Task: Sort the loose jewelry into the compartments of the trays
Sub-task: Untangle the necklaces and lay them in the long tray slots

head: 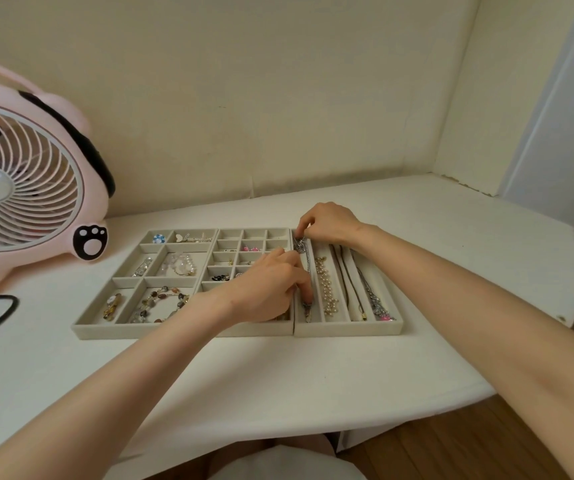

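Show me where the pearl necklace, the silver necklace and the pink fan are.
pearl necklace [326,285]: head view, middle of the strand in its long slot.
silver necklace [301,246]: head view, pendant end at the slot's far end.
pink fan [36,157]: head view, white front grille.

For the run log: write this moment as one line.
left hand: pinches silver necklace near end | right hand: pinches its far end | place: right tray, leftmost slot | next slot: pearl strand
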`<control>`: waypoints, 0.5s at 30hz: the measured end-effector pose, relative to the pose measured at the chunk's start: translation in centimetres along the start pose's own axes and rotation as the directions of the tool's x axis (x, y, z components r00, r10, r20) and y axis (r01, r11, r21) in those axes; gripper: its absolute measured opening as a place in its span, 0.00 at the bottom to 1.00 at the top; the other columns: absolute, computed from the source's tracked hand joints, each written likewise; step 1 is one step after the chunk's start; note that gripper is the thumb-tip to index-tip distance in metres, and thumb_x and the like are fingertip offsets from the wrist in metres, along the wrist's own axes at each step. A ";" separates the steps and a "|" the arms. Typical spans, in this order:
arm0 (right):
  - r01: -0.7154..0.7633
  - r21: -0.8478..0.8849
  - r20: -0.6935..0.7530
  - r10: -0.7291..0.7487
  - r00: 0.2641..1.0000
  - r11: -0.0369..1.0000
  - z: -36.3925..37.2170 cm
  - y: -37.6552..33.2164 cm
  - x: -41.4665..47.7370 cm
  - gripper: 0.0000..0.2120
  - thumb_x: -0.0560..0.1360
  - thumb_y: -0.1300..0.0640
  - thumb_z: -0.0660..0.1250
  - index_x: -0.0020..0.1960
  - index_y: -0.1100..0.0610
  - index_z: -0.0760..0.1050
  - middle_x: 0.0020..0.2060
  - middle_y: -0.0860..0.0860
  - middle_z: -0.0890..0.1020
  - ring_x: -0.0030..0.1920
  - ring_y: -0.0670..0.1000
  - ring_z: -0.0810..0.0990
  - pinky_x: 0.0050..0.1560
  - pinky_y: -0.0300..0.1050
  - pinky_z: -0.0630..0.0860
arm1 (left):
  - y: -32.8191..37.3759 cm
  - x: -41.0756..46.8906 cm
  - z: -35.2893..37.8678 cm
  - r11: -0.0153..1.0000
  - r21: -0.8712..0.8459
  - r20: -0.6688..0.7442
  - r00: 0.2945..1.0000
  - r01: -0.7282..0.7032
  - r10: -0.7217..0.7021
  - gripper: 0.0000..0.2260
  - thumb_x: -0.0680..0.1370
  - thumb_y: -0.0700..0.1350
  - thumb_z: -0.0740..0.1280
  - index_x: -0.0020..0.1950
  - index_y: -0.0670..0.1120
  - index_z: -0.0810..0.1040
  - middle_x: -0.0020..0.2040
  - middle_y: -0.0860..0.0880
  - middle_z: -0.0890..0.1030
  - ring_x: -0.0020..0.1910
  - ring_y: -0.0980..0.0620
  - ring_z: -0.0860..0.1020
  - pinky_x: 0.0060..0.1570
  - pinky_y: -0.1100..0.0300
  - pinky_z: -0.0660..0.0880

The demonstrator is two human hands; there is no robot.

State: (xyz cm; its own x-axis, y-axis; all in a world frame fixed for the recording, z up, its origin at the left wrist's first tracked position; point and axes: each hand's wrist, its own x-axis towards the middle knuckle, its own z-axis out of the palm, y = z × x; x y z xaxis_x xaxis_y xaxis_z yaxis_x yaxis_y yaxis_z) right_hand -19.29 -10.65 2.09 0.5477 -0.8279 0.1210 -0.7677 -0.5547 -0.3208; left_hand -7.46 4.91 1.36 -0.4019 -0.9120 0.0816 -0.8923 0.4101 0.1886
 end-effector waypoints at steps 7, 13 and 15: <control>0.014 0.080 0.033 -0.016 0.999 0.997 -0.1 0.2 -0.4 0.15 0.70 0.60 0.61 0.44 0.46 0.84 0.42 0.39 0.78 0.47 0.44 0.74 0.45 0.40 0.67 | 0.1 0.1 0.0 1.000 -0.008 -0.008 1.000 -0.002 0.002 0.20 0.76 0.32 0.54 0.52 0.52 0.81 0.53 0.48 0.72 0.52 0.51 0.65 0.57 0.57 0.64; -0.011 0.086 -0.062 0.017 0.998 0.996 -0.6 0.1 -0.2 0.13 0.70 0.60 0.62 0.44 0.47 0.83 0.43 0.41 0.79 0.48 0.45 0.75 0.44 0.40 0.66 | 0.0 0.1 0.0 1.000 -0.009 -0.006 1.000 -0.006 0.006 0.21 0.76 0.32 0.54 0.52 0.52 0.81 0.53 0.48 0.72 0.52 0.51 0.65 0.56 0.56 0.64; -0.012 0.091 -0.083 0.019 0.996 0.996 -0.9 0.3 -0.4 0.12 0.69 0.59 0.63 0.43 0.48 0.84 0.38 0.41 0.78 0.46 0.47 0.75 0.43 0.41 0.67 | 0.0 0.1 0.0 1.000 -0.010 -0.006 1.000 -0.005 0.005 0.21 0.76 0.32 0.54 0.52 0.52 0.81 0.53 0.48 0.72 0.52 0.51 0.65 0.57 0.56 0.64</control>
State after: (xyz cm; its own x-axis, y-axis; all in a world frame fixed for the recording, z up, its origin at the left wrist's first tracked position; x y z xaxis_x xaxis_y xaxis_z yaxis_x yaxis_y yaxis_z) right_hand -20.03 -10.53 2.80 0.5033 -0.8425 0.1920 -0.7409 -0.5351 -0.4059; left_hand -7.50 4.80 1.38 -0.4056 -0.9098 0.0882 -0.8880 0.4151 0.1978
